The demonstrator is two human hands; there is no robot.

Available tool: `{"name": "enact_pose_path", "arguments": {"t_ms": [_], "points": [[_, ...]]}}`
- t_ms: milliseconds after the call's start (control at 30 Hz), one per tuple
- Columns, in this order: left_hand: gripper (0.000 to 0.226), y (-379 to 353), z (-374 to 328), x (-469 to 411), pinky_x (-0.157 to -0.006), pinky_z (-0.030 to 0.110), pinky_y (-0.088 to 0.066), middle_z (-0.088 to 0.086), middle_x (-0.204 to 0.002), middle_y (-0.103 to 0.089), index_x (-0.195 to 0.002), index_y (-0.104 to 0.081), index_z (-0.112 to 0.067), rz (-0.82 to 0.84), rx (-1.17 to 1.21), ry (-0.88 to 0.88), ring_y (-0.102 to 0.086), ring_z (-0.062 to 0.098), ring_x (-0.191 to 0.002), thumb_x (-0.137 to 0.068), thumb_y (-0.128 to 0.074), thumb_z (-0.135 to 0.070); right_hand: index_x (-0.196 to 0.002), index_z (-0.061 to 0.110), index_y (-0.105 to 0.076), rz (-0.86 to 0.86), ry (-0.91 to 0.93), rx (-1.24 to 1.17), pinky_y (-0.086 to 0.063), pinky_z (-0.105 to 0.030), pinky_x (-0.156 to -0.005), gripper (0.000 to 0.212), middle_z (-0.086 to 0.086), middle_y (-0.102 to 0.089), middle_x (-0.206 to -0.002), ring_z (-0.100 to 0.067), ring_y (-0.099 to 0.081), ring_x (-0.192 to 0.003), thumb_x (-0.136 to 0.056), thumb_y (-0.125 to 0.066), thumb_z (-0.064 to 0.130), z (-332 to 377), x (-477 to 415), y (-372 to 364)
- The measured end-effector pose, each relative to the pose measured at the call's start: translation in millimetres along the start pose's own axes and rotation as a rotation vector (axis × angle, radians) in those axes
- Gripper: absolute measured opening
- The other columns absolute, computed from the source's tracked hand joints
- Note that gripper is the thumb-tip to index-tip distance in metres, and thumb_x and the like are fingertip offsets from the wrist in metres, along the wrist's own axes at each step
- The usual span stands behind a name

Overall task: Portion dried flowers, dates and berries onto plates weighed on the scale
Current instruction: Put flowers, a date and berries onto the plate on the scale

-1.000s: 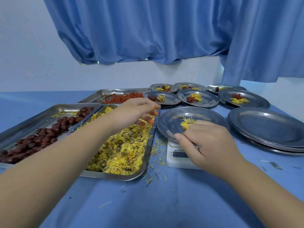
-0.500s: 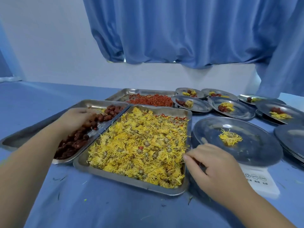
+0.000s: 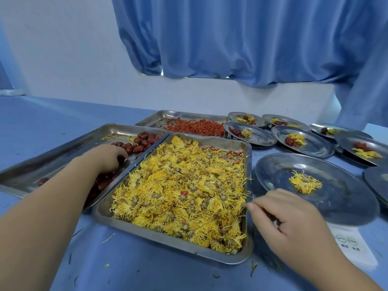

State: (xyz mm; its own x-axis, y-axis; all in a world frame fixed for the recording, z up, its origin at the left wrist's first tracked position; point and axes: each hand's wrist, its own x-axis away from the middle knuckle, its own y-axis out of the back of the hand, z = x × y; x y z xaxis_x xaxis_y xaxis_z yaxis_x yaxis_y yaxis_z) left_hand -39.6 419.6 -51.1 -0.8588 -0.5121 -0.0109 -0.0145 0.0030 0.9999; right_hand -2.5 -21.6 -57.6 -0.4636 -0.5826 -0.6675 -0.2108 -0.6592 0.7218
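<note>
My left hand (image 3: 105, 158) reaches into the date tray (image 3: 52, 160), its fingers curled down round a dark date among the red-brown dates (image 3: 142, 141). The big tray (image 3: 168, 240) in front of me is full of yellow dried flowers (image 3: 184, 190). At that tray's right rim is my right hand (image 3: 289, 223), fingers loosely curled, index tip touching flower strands. A steel plate (image 3: 346, 211) sits on the white scale (image 3: 352, 244) and holds one yellow flower (image 3: 305, 181). Red berries (image 3: 195, 128) lie in the far tray (image 3: 182, 115).
Several filled plates stand at the back right, among them one (image 3: 258, 139) and another (image 3: 315, 148) with flowers and dates. A stack of bare plates (image 3: 378, 181) shows at the right edge. Loose petals litter the blue tablecloth (image 3: 147, 274). Blue curtains hang behind.
My left hand went from the flower tray to the date tray and now curls into the dates. My right hand left the plate on the scale for the flower tray's right rim.
</note>
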Motion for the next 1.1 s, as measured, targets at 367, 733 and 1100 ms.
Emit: {"name": "enact_pose_path", "arguments": {"t_ms": [367, 733, 1100], "points": [[0.031, 16, -13, 9, -0.069, 0.032, -0.050, -0.003, -0.091, -0.069, -0.119, -0.064, -0.027, -0.209, 0.127, -0.070, -0.061, 0.012, -0.075, -0.088, -0.059, -0.030, -0.056, 0.019, -0.050, -0.039, -0.039, -0.081, -0.045, -0.034, -0.054, 0.041, 0.008, -0.042, -0.051, -0.009, -0.044, -0.055, -0.091, -0.042, 0.039, -2, -1, 3], [0.023, 58, -145, 34, -0.066, 0.024, -0.042, -0.008, -0.096, -0.062, -0.112, -0.062, -0.032, -0.363, 0.189, -0.492, -0.053, 0.003, -0.080, -0.089, -0.059, -0.034, -0.060, 0.017, -0.066, -0.317, -0.530, -0.588, -0.038, -0.015, -0.048, 0.033, -0.005, -0.059, -0.056, -0.008, -0.050, -0.048, -0.090, -0.058, 0.024, -24, 0, 33], [0.033, 42, -299, 66, -0.095, 0.033, -0.042, -0.007, -0.114, -0.056, -0.119, -0.061, -0.033, -0.172, 0.288, -0.791, -0.051, 0.012, -0.108, -0.089, -0.057, -0.021, -0.061, 0.020, -0.072, -0.597, -0.858, -0.982, -0.038, -0.019, -0.041, 0.034, 0.002, -0.054, -0.050, -0.006, -0.046, -0.045, -0.091, -0.057, 0.027, -59, -2, 64]]}}
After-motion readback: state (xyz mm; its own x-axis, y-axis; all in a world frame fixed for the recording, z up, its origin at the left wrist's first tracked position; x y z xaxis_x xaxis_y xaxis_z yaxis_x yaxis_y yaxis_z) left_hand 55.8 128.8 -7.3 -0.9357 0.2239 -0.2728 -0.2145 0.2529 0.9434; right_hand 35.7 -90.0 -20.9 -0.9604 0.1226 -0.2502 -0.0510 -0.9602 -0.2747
